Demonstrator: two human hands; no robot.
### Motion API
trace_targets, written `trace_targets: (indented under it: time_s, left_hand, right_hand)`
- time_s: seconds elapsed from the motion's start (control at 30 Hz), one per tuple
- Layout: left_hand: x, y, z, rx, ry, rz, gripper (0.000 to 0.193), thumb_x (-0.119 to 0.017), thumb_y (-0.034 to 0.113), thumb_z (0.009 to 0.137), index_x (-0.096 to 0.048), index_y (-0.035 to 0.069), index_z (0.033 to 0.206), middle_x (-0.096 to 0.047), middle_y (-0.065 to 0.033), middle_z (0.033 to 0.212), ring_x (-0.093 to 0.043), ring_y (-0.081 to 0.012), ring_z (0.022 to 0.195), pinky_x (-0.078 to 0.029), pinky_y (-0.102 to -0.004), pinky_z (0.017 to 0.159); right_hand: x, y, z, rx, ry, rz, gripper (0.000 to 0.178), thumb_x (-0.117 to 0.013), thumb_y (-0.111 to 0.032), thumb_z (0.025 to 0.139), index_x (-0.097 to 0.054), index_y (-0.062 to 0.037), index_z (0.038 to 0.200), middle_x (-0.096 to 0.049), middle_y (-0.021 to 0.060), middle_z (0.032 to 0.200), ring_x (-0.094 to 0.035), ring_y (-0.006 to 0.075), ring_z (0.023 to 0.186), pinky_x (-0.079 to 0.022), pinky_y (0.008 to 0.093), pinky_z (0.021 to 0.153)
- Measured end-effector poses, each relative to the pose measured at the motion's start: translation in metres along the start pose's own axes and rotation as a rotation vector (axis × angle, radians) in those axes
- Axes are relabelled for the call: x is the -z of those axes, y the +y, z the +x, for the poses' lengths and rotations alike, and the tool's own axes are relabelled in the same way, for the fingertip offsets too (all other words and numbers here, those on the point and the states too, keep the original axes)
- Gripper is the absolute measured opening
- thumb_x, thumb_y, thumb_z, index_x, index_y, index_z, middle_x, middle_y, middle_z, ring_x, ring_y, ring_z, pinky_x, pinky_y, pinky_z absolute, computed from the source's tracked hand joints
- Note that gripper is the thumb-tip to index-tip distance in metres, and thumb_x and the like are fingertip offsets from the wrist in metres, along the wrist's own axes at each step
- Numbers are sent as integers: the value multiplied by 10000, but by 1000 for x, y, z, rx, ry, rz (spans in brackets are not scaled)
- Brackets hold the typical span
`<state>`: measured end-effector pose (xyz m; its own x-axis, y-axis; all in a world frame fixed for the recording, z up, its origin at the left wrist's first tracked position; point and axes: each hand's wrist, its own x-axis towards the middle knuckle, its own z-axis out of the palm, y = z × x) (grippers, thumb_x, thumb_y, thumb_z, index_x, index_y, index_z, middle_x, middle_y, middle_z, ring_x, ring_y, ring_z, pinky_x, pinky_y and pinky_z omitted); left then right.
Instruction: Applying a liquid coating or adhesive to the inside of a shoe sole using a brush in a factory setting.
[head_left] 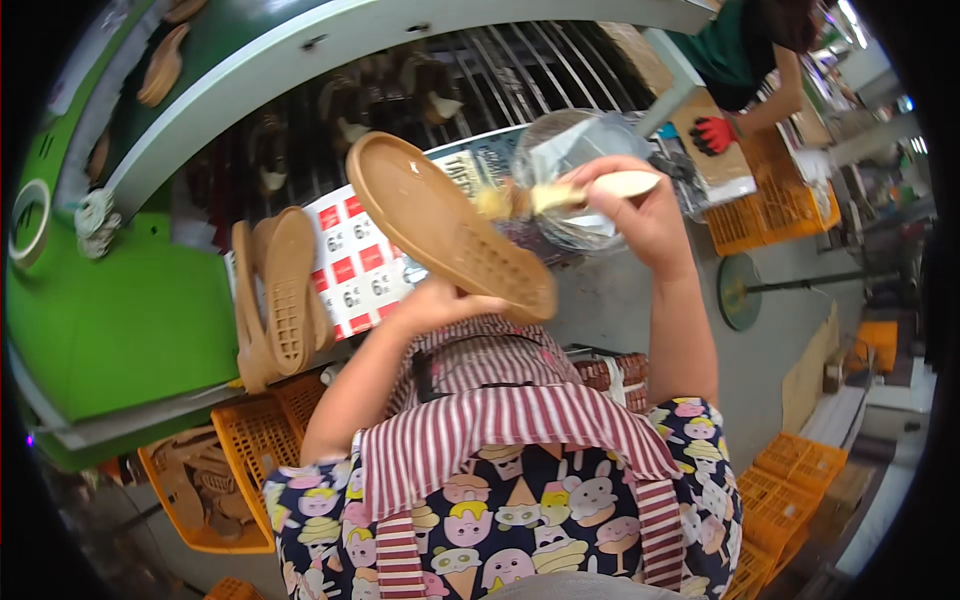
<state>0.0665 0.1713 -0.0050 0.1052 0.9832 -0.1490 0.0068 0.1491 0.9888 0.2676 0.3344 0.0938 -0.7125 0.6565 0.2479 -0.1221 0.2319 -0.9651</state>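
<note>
My left hand grips a tan shoe sole near its heel end, thumb along the rim. The sole is tilted, its hollow inner side showing a grid of small recesses at the heel. In my right hand is a brush with a pale handle; its yellowish bristles are at or just beside the sole's edge, and I cannot tell whether they touch. Behind the brush stands a clear, plastic-lined round container. More tan soles stand together to the left of my left hand.
A green work surface lies at left, with a roll of tape on it. Beyond the hands runs a slatted conveyor carrying shoe parts. An orange crate of soles sits low left. A co-worker's red-gloved hand is at far right.
</note>
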Motion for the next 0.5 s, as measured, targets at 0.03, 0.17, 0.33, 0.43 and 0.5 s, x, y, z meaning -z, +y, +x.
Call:
trace_targets:
  time_s: [0.03, 0.17, 0.33, 0.43, 0.5]
  left_hand:
    - [5, -10, -4, -3, 94, -155, 673, -760, 260, 776, -460, -14, 1312, -566, -153, 1249, -537, -240, 1166, -431, -360, 989]
    - [23, -26, -16, 0, 233, -441, 682, -544, 377, 940, -239, 14, 1429, -443, -156, 1363, -456, -269, 1257, -390, -380, 1040]
    - [24, -39, -17, -26, 226, -691, 668, -237, 527, 983, -277, 38, 1435, -451, -219, 1362, -490, -326, 1231, -432, -451, 1015]
    - [17, -33, -15, -13, 214, -749, 707, -186, 562, 975, -283, 35, 1436, -449, -219, 1365, -506, -321, 1214, -452, -445, 996]
    - [16, -34, -15, -5, 246, -808, 710, -178, 563, 976, -295, 32, 1432, -455, -217, 1361, -521, -319, 1196, -464, -442, 983]
  right_hand:
    - [14, 10, -7, -2, 147, 45, 161, -622, -87, 882, -623, 36, 987, -668, 106, 942, -657, 143, 823, -520, 243, 731]
    - [51, 75, -34, -119, 527, -124, 159, -604, -98, 911, -616, 45, 979, -668, 112, 912, -670, 147, 772, -525, 235, 705]
    - [46, 148, -37, -189, 613, -307, 166, -641, -120, 872, -634, 33, 937, -673, 75, 767, -655, 114, 698, -504, 245, 624]
    - [50, 181, -33, -220, 595, -451, 189, -655, -156, 854, -646, 25, 908, -672, 81, 719, -646, 125, 659, -496, 267, 607]
    - [50, 186, -27, -246, 587, -506, 206, -657, -179, 849, -652, 22, 893, -673, 94, 710, -642, 140, 640, -495, 283, 605]
